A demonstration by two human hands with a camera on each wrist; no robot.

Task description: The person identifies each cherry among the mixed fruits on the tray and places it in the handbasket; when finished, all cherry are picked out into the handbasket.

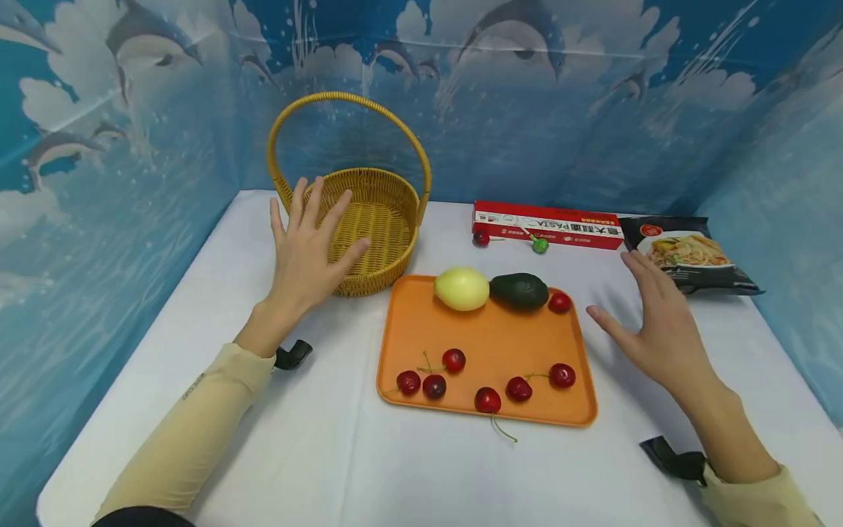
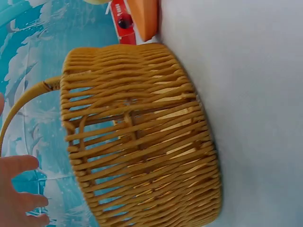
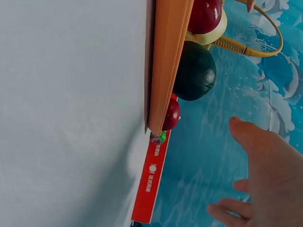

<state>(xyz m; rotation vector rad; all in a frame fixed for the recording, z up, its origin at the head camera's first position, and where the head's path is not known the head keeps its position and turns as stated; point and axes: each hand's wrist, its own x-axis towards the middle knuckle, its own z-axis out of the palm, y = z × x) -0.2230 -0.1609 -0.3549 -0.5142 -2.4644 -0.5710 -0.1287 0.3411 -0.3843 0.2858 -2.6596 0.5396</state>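
My left hand (image 1: 305, 252), fingers spread, is in front of the yellow wicker basket (image 1: 378, 267) and holds nothing; in the left wrist view the basket's woven side (image 2: 142, 142) fills the middle. To the right of an orange tray (image 1: 487, 344), my right hand (image 1: 665, 333) hovers with fingers extended and nothing in it. On that tray lie a yellow lemon-like fruit (image 1: 462, 289), a dark green avocado (image 1: 519, 291) and several red cherries (image 1: 487, 400). One cherry stem hangs over the tray's front edge. Part of the basket's interior is hidden behind my left hand.
A red pasta box (image 1: 546, 223) lies at the back, with a green lollipop (image 1: 540, 245) and a cherry (image 1: 481, 238) before it. Right of it is a black noodle packet (image 1: 691, 252). Blue dolphin-print cloth (image 1: 560, 139) walls in the white table (image 1: 316, 439).
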